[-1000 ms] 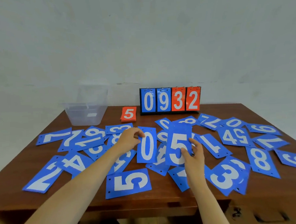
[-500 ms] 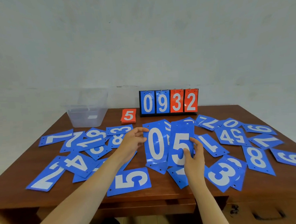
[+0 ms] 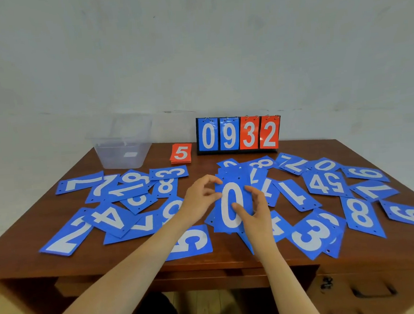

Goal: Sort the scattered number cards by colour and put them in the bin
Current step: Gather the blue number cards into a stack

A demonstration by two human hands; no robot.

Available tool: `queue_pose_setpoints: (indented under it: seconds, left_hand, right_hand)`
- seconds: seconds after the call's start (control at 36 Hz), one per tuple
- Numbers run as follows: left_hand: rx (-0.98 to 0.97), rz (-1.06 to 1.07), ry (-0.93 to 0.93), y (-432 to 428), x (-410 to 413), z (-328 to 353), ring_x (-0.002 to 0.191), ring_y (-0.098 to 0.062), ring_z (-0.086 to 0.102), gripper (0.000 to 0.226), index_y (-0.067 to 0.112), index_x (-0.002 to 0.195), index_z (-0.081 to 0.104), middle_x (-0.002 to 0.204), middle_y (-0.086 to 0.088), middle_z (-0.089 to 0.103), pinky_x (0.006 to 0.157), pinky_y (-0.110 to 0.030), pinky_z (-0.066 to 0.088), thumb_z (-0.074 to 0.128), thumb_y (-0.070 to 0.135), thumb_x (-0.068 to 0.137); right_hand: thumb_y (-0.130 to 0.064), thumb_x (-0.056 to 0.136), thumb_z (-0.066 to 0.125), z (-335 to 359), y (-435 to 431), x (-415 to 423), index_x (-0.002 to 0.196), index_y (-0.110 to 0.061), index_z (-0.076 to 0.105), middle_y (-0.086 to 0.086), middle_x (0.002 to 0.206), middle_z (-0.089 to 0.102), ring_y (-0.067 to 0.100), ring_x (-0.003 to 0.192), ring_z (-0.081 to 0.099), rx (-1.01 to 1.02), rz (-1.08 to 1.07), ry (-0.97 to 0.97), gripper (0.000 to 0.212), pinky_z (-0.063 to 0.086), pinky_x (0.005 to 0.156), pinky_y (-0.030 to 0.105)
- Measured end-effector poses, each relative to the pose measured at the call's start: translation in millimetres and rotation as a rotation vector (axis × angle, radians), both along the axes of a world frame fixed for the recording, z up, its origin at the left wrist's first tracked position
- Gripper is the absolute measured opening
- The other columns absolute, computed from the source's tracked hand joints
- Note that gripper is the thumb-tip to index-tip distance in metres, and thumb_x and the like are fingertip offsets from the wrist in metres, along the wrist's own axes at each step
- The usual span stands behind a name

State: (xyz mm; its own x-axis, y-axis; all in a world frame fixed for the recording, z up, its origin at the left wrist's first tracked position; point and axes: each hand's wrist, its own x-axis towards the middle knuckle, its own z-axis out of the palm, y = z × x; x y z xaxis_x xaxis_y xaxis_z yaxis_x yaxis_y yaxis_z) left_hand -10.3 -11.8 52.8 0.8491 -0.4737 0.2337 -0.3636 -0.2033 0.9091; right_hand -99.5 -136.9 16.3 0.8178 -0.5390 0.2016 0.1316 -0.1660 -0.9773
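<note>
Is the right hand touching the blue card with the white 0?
Touching. The head view shows the right hand pressing its thumb on the blue card with the white 0.

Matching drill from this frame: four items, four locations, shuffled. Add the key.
1. clear bin
2. red 5 stack
3. blue 0 card
4. blue 2 card

A. gripped by left hand and right hand
B. front left of the table
C. back left corner
D. just left of the scoreboard

Pairs: 1-C, 2-D, 3-A, 4-B
</note>
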Motion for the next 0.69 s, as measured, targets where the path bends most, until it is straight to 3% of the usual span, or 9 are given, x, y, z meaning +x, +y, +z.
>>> queue_pose_setpoints:
  seconds: [0.08, 0.14, 0.19, 0.28, 0.33, 0.47, 0.58, 0.64, 0.69]
  left_hand:
    - [-0.001, 0.088, -0.023, 6, 2, -1, 0.096, -0.005, 0.06, 0.03, 0.022, 0.111, 0.055, 0.112, 0.009, 0.057, 0.075, -0.015, 0.049, 0.068, 0.015, 0.085]
    - [0.052, 0.093, 0.016, 18, 5, -1, 0.098, -0.009, 0.06, 0.034, 0.021, 0.113, 0.053, 0.112, 0.007, 0.056, 0.075, -0.015, 0.047, 0.069, 0.017, 0.084]
    - [0.245, 0.024, 0.058, 37, 11, -2, 0.102, -0.011, 0.059, 0.036, 0.022, 0.112, 0.054, 0.115, 0.005, 0.057, 0.079, -0.018, 0.047, 0.072, 0.018, 0.081]
    - [0.644, -0.121, 0.03, 68, 15, -7, 0.107, -0.01, 0.053, 0.044, 0.024, 0.116, 0.057, 0.124, 0.007, 0.055, 0.086, -0.023, 0.044, 0.077, 0.026, 0.076]
    - [0.796, -0.177, 0.015, 82, 12, -10, 0.113, -0.011, 0.05, 0.052, 0.024, 0.121, 0.056, 0.127, 0.006, 0.052, 0.089, -0.023, 0.041, 0.078, 0.03, 0.075]
    - [0.971, -0.168, -0.036, 96, -13, -24, 0.133, -0.017, 0.035, 0.066, 0.02, 0.14, 0.041, 0.143, 0.002, 0.037, 0.106, -0.031, 0.033, 0.064, 0.046, 0.085]
    - [1.117, -0.168, -0.138, 92, -39, -43, 0.144, -0.022, 0.012, 0.063, 0.016, 0.149, 0.026, 0.156, -0.001, 0.017, 0.116, -0.037, 0.019, 0.036, 0.051, 0.097]
    - [1.087, -0.165, -0.085, 88, -51, -47, 0.146, -0.02, 0.003, 0.065, 0.015, 0.151, 0.017, 0.159, -0.001, 0.007, 0.117, -0.036, 0.011, 0.029, 0.051, 0.099]
    - [0.996, -0.168, -0.046, 83, -59, -47, 0.145, -0.02, 0.012, 0.063, 0.012, 0.149, 0.023, 0.158, -0.001, 0.014, 0.117, -0.036, 0.014, 0.03, 0.05, 0.099]
  right_hand:
    - [-0.011, 0.09, 0.062, -2, 2, 0, 0.122, -0.033, 0.049, -0.023, 0.127, 0.044, 0.006, 0.13, 0.037, 0.048, -0.023, 0.001, 0.042, 0.045, 0.098, 0.03]
    - [-0.01, 0.092, 0.058, -1, 3, -2, 0.124, -0.032, 0.047, -0.023, 0.128, 0.04, 0.005, 0.133, 0.031, 0.058, -0.06, -0.011, 0.041, 0.05, 0.087, 0.023]
    - [-0.01, 0.093, 0.057, -1, 2, -3, 0.126, -0.031, 0.046, -0.023, 0.128, 0.038, 0.004, 0.135, 0.03, 0.067, -0.088, -0.019, 0.04, 0.052, 0.082, 0.023]
    - [-0.01, 0.093, 0.056, -3, -1, -4, 0.126, -0.031, 0.046, -0.02, 0.131, 0.039, 0.009, 0.138, 0.031, 0.097, -0.103, -0.004, 0.04, 0.051, 0.093, 0.039]
    - [-0.011, 0.093, 0.057, -5, -1, -3, 0.124, -0.034, 0.047, -0.016, 0.136, 0.04, 0.013, 0.137, 0.035, 0.108, -0.107, 0.009, 0.04, 0.05, 0.094, 0.046]
    - [-0.01, 0.092, 0.058, -8, 4, -5, 0.123, -0.034, 0.048, -0.014, 0.137, 0.041, 0.013, 0.136, 0.037, 0.125, -0.101, -0.013, 0.04, 0.049, 0.095, 0.049]
    - [-0.008, 0.093, 0.056, -6, 9, -10, 0.127, -0.027, 0.047, -0.014, 0.137, 0.04, 0.01, 0.138, 0.031, 0.123, -0.099, -0.03, 0.04, 0.045, 0.099, 0.03]
    - [-0.007, 0.093, 0.056, -5, 12, -12, 0.127, -0.026, 0.047, -0.014, 0.138, 0.041, 0.01, 0.137, 0.032, 0.119, -0.106, -0.026, 0.04, 0.044, 0.097, 0.027]
    - [-0.007, 0.093, 0.056, -6, 14, -13, 0.127, -0.026, 0.047, -0.012, 0.138, 0.042, 0.007, 0.135, 0.034, 0.119, -0.109, -0.022, 0.04, 0.048, 0.095, 0.025]
